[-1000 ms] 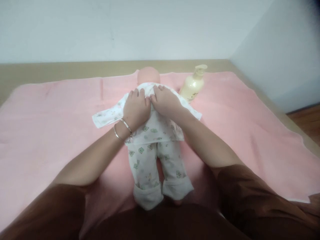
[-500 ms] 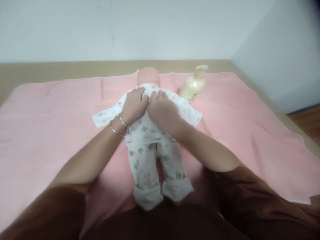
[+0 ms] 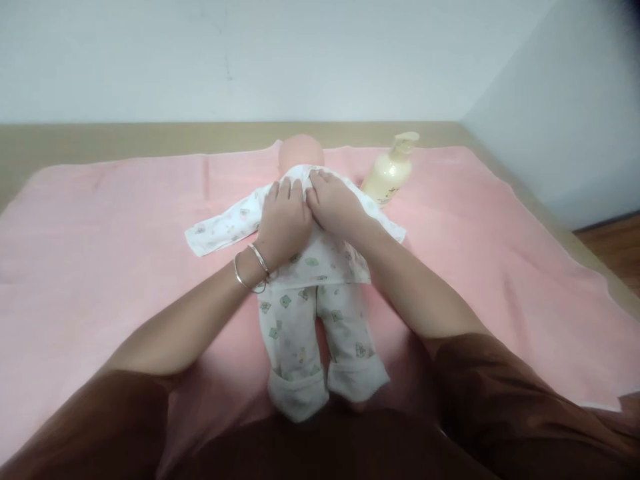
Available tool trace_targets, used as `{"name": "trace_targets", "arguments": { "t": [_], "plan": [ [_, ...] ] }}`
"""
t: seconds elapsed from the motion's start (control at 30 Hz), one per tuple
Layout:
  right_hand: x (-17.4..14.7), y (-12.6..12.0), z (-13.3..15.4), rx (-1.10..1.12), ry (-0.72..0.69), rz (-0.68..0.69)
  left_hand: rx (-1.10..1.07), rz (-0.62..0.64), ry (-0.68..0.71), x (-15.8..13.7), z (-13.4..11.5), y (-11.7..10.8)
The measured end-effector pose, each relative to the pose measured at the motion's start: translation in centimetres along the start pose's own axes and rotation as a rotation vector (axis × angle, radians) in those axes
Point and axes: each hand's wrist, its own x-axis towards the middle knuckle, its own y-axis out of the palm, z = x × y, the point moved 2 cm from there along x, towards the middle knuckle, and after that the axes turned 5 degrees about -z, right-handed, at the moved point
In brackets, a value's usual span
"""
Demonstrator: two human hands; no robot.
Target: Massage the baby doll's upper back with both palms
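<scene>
A baby doll (image 3: pixel 302 152) lies face down with its bald head away from me. It wears a white printed top (image 3: pixel 320 267) and matching trousers (image 3: pixel 295 327) with turned-up cuffs. My left hand (image 3: pixel 285 217), with two thin bangles at the wrist, rests on the doll's upper back, fingers stretched out. Beside it and slightly farther up, my right hand (image 3: pixel 335 201) lies on the back near the right shoulder, its fingers extended too. The thumbs nearly meet at the middle of the back. Neither hand grips anything.
A pink cloth (image 3: pixel 110 267) lies under the doll, over a tan surface (image 3: pixel 150 139). To the right of the doll's head stands a pale yellow pump bottle (image 3: pixel 389 175). A white wall (image 3: pixel 300 60) rises behind, and another wall (image 3: pixel 565 133) closes the right side.
My left hand has moved down and right on the doll's back, while my right hand has slid up toward its shoulder. The doll's head and top have shifted slightly right.
</scene>
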Motion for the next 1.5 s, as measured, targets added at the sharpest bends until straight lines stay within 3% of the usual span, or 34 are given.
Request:
{"name": "trace_targets", "arguments": {
  "t": [0.17,0.5,0.77,1.03,1.27,1.5],
  "plan": [
    [-0.5,-0.2,0.6,-0.06,0.012,0.011,-0.052,-0.008,-0.006,0.1,-0.3,-0.5],
    [-3.1,-1.8,3.2,-0.214,-0.002,0.039,-0.109,0.118,-0.11,2.2,2.4,-0.8],
    [-1.2,-1.3,1.1,-0.114,0.011,-0.023,0.063,0.108,-0.006,0.9,0.9,-1.0],
    [-0.5,-1.0,0.1,-0.05,0.064,0.024,0.046,0.134,0.002,0.6,-0.4,-1.9],
    [-1.3,-1.0,1.4,-0.08,0.034,0.02,-0.029,0.196,-0.116,2.0,1.3,-1.9],
    [-2.3,-1.2,2.5,-0.1,-0.034,-0.019,-0.107,0.15,-0.15,2.5,2.6,-1.0]
  ]
}}
